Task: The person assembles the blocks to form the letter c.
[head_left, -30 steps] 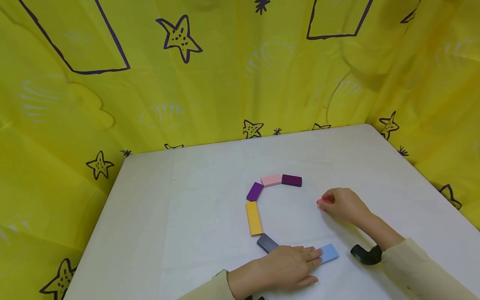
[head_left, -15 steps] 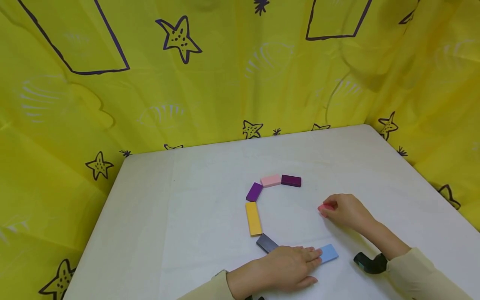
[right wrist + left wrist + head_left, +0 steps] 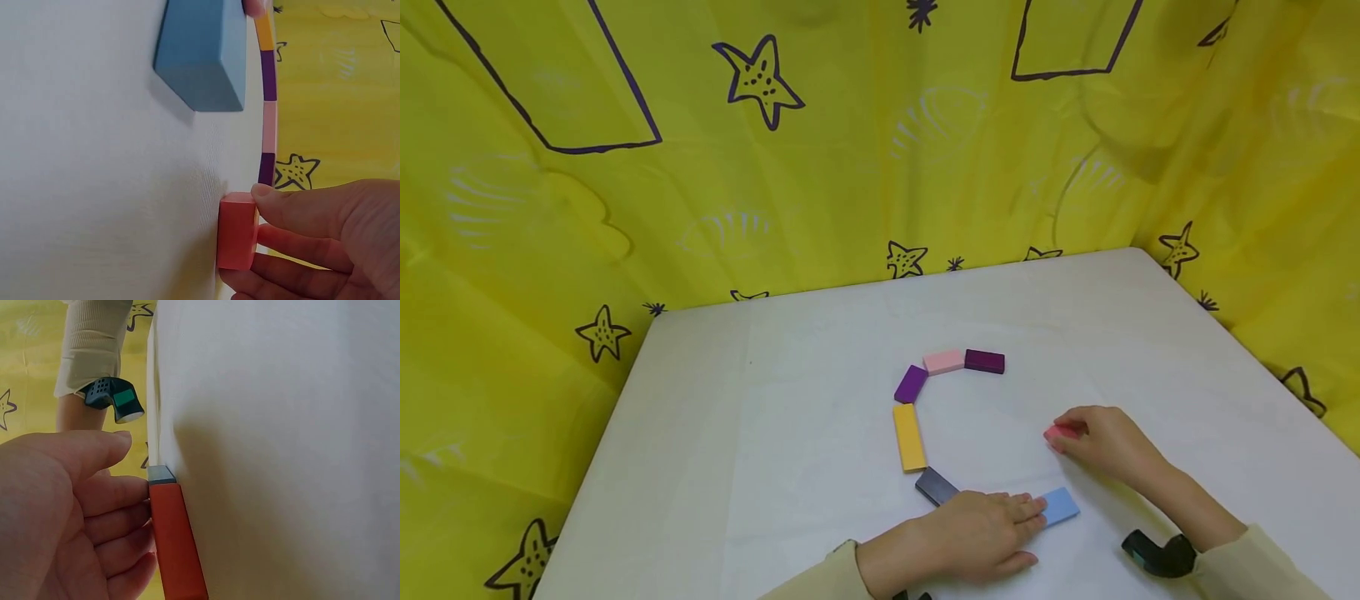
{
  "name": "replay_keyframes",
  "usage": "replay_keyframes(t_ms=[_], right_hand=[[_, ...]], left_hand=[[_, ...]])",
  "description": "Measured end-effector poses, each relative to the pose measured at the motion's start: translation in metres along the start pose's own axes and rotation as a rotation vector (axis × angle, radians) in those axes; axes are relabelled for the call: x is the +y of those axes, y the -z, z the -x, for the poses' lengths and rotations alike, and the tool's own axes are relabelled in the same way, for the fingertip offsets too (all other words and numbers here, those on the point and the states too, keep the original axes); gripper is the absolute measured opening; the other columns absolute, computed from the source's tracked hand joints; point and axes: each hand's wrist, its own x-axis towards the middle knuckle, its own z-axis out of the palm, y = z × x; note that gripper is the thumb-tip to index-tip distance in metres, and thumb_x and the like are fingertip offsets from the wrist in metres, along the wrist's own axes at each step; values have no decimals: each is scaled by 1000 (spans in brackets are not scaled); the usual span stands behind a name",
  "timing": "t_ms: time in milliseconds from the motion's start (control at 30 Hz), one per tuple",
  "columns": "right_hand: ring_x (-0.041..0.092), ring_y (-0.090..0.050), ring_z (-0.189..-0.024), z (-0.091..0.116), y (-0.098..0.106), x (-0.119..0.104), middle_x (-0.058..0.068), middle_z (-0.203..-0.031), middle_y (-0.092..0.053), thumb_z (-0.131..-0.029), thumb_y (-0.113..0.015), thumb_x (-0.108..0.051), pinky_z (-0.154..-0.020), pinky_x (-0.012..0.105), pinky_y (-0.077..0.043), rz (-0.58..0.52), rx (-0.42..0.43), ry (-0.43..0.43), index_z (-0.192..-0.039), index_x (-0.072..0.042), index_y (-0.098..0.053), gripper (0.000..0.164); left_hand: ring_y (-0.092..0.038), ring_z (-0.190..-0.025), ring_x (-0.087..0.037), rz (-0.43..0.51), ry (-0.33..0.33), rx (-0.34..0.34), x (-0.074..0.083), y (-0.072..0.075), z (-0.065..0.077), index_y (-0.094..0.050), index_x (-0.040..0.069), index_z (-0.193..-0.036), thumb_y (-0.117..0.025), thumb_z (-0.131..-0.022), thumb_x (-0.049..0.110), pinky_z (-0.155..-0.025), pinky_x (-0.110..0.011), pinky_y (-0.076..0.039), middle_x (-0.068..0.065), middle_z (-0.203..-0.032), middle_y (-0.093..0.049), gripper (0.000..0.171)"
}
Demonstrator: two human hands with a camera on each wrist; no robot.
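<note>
My left hand point(image 3: 966, 537) lies with straight fingers over the near part of a curved row of blocks. Its fingertips rest on a light blue block point(image 3: 1060, 506), and a red-orange block point(image 3: 178, 540) beneath the hand shows in the left wrist view. In my right hand point(image 3: 1112, 446), thumb and fingers pinch a coral block point(image 3: 1062, 435) close over the table, behind and near the light blue block's free end. The right wrist view has this coral block point(image 3: 237, 231) at the fingertips, the light blue block point(image 3: 203, 56) larger above it.
On the white table point(image 3: 805, 392), the row continues with a grey block point(image 3: 936, 485), a yellow block point(image 3: 909, 437), a purple block point(image 3: 912, 384), a pale pink block point(image 3: 943, 362) and a dark plum block point(image 3: 985, 361). A yellow patterned curtain point(image 3: 835, 183) hangs behind.
My right hand has drawn the coral block toward me and slightly right, away from the dark plum block. The left hand stays in place, and the other blocks have not moved.
</note>
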Motion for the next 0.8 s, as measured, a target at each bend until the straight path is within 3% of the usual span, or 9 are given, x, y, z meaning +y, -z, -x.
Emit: replay_keyframes(t_ms=[267,500,800], right_hand=[[24,-61,-80,13,-1,-4,7,-87,-67,-78,-73,-23,-72,44,-50,-19,-27,-35,-92,1,-70,27],[30,-62,-86,21,-3,-3,8,-89,-67,-78,-73,-24,-76,49,-48,-25,-3,5,-92,0,-70,28],[23,-62,-85,35,-3,-5,0,-88,-67,-76,-75,-25,-75,44,-49,-23,3,31,-92,-5,-71,25]], left_hand=[[-20,-129,2,12,9,-6,0,1,-1,-36,20,-142,-32,-98,46,-101,-12,-18,10,-146,-26,52],[-22,-129,2,-4,29,-3,1,1,-1,-37,21,-142,-32,-97,47,-101,-13,-20,11,-145,-28,51],[-22,-129,2,8,33,-6,2,3,0,-36,21,-142,-33,-97,46,-101,-14,-21,11,-145,-27,51]])
